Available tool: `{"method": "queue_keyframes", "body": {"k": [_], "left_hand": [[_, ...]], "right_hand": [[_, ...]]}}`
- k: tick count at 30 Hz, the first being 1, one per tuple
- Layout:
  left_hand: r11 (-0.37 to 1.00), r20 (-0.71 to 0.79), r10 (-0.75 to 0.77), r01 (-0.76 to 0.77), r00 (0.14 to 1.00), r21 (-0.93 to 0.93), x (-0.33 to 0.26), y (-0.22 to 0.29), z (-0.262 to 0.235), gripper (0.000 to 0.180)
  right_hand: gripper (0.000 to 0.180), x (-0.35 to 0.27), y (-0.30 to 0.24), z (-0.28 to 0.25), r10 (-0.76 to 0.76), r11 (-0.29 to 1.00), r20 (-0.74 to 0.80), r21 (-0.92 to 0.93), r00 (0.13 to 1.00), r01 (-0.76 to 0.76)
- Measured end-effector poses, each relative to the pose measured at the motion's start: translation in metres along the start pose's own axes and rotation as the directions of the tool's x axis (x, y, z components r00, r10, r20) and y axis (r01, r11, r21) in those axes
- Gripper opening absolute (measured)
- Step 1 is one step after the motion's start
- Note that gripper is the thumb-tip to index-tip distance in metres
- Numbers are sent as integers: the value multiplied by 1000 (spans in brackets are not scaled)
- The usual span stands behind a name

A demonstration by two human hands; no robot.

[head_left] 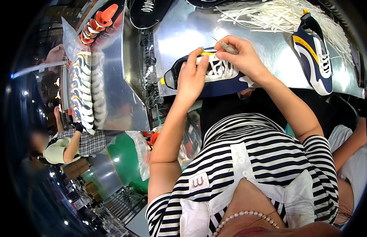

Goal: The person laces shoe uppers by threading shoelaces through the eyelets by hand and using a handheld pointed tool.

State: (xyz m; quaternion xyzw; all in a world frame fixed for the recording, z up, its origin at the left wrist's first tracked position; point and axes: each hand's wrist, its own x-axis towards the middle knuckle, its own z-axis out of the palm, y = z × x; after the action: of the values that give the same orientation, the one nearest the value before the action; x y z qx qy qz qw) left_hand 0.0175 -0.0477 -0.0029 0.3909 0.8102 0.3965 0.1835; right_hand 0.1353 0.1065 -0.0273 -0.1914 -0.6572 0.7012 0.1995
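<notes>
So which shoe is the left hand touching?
The navy shoe in front of the striped shirt: only it has the left hand on it. The lookalike shoe at right and black shoes at top lie apart.

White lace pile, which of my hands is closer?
Right: your right hand is this side of the white lace pile; your left hand is farther left, on the navy sneaker.

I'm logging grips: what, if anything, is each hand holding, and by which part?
The right hand holds a thin-pointed tool by its greyish handle; the left hand holds the navy sneaker by its upper, near the ankle opening.
</notes>
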Motion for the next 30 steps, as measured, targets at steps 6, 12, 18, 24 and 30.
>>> {"method": "queue_keyframes", "body": {"k": [6,12,18,24,30], "left_hand": [[998,-176,47,-38,983,51,-3,-8,14,49],[973,-112,-94,68,989,-219,3,-8,10,47],[997,-180,24,-36,983,-67,3,-5,12,49],[999,-156,49,-47,987,17,0,-3,12,42],[999,-151,11,-15,988,-29,1,-1,13,42]], "right_hand": [[18,5,-11,3,130,965,57,223,990,-140],[16,4,-25,-11,203,806,330,479,922,-349],[16,3,-8,16,-42,985,-35,-171,999,36],[19,-1,-8,14,-53,950,-34,-310,998,40],[20,-19,-16,5,-198,879,-65,-453,978,148]]}}
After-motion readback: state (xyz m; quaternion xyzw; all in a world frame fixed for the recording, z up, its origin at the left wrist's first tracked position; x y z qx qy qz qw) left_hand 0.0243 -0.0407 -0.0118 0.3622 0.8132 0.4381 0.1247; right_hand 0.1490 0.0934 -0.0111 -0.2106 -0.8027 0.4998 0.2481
